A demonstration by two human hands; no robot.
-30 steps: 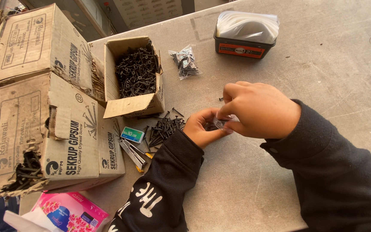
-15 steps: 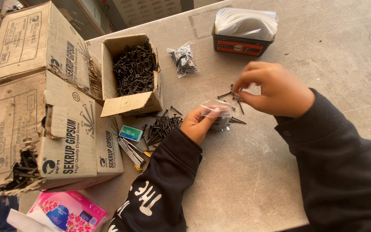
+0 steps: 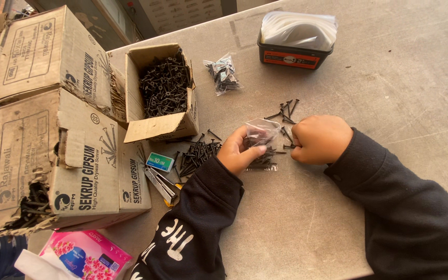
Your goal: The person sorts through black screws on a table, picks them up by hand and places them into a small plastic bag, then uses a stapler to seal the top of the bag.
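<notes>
Left hand (image 3: 238, 153) holds bag (image 3: 261, 136) upright — mouth rightward.

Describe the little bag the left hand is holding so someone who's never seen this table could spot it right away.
Start at the open box full of black screws on the grey table. Just to its lower right, the left hand holds up a small clear bag facing the right hand. Unlike the sealed bag lying flat farther back, this one is held up at the hands.

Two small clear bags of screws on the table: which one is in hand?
The small clear bag pinched in the left hand, beside the right hand. The other bag lies untouched near the open screw box.
</notes>
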